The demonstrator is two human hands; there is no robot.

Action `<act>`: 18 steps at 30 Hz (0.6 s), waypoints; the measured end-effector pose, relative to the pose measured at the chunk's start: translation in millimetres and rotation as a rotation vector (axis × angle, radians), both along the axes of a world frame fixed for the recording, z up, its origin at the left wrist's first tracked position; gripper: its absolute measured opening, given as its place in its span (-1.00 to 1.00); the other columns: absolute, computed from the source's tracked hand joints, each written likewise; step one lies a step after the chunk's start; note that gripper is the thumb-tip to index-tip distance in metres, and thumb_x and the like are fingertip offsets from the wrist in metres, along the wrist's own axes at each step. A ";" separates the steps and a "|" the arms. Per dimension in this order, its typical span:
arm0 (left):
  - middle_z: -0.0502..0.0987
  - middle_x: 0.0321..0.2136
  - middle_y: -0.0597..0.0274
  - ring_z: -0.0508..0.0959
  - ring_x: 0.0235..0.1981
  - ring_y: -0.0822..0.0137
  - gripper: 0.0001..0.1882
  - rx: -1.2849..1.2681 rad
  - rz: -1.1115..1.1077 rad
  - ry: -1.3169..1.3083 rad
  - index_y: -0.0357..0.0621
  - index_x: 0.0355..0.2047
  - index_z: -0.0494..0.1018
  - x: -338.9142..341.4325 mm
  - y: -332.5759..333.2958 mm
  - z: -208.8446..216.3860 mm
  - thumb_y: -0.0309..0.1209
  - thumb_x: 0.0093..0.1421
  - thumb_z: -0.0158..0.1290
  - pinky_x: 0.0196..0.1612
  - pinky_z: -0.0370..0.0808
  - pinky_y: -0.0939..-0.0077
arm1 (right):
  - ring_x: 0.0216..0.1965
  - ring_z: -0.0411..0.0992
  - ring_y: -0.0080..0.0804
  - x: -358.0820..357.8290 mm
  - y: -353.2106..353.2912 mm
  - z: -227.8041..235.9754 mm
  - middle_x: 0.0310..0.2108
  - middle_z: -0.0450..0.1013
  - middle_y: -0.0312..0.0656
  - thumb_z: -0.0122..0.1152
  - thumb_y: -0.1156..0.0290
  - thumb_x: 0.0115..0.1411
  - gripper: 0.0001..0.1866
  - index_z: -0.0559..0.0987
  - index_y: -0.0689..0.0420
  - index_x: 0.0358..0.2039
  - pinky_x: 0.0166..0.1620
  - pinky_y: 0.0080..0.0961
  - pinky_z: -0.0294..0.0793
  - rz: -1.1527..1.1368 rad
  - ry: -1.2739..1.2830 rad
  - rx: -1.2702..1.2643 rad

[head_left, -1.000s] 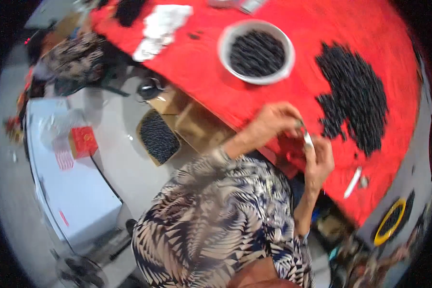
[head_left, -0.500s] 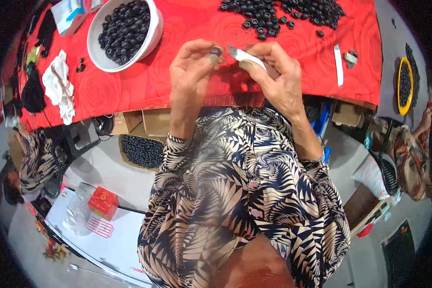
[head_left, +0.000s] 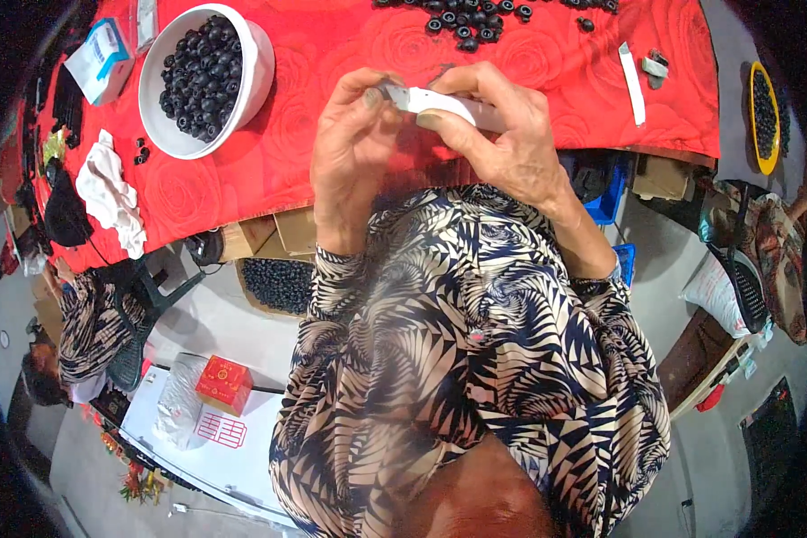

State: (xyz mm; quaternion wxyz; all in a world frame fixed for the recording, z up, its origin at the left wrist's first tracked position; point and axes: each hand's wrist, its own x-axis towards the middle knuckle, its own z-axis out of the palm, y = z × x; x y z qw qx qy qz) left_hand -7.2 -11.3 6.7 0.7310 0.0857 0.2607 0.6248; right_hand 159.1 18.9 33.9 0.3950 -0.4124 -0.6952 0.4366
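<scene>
My left hand is raised over the table's near edge, thumb and fingers pinched. A small round black part showed between those fingertips half a second ago; now fingers and blade mostly hide it. My right hand is closed round a small knife with a white wrapped handle. Its short grey blade points left and meets the left fingertips. To the left, a white bowl holds many black round parts. More loose black parts lie spread at the far side of the table.
A red rose-patterned cloth covers the table. On its left lie a white rag and a white-and-blue packet; on its right, a white strip. Below the table stands a carton of black parts. Another person sits at far left.
The knife has moved left, and its blade now reaches the left fingertips, where a gap showed before. The camera view has shifted, so the bowl and heap sit differently in the picture.
</scene>
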 end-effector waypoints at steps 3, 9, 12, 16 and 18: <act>0.43 -0.27 0.06 0.42 -0.27 0.36 -0.79 -0.021 -0.025 -0.003 -0.28 -0.21 0.35 0.7 0.3 0.0 -0.56 0.10 -0.05 -0.19 0.38 0.58 | -0.50 0.48 -0.24 -1.4 -0.2 -1.8 -0.53 0.45 -0.08 0.21 0.40 -0.05 -0.77 0.44 0.20 -0.37 -0.46 -0.45 0.45 0.021 -0.020 0.041; 0.42 -0.26 0.05 0.42 -0.24 0.36 -0.78 -0.009 -0.053 -0.031 -0.29 -0.19 0.34 -0.5 0.3 -1.1 -0.53 0.12 -0.06 -0.19 0.38 0.61 | -0.51 0.48 -0.22 -1.5 0.7 -2.7 -0.54 0.45 -0.09 0.22 0.39 -0.05 -0.77 0.44 0.18 -0.38 -0.47 -0.43 0.45 0.026 -0.035 0.082; 0.42 -0.25 0.04 0.42 -0.24 0.35 -0.78 -0.006 -0.060 -0.042 -0.29 -0.20 0.34 -0.9 -0.4 -5.4 -0.52 0.13 -0.06 -0.20 0.39 0.61 | -0.51 0.48 -0.22 -0.6 0.8 -6.0 -0.55 0.45 -0.10 0.22 0.39 -0.05 -0.77 0.44 0.18 -0.38 -0.48 -0.43 0.45 0.033 -0.047 0.077; 0.43 -0.26 0.04 0.43 -0.24 0.35 -0.80 -0.002 -0.077 -0.046 -0.29 -0.20 0.35 -2.4 1.1 -3.9 -0.53 0.14 -0.08 -0.21 0.39 0.60 | -0.53 0.48 -0.23 -0.7 1.9 -2.8 -0.54 0.45 -0.10 0.21 0.40 -0.05 -0.79 0.44 0.18 -0.39 -0.49 -0.44 0.44 0.044 -0.035 0.077; 0.44 -0.27 0.05 0.43 -0.25 0.35 -0.80 0.003 -0.086 -0.059 -0.29 -0.21 0.35 -3.8 1.6 -4.7 -0.53 0.14 -0.08 -0.21 0.39 0.60 | -0.53 0.48 -0.24 -0.3 2.1 -1.9 -0.54 0.45 -0.10 0.21 0.40 -0.04 -0.79 0.44 0.18 -0.40 -0.49 -0.44 0.44 0.054 -0.030 0.066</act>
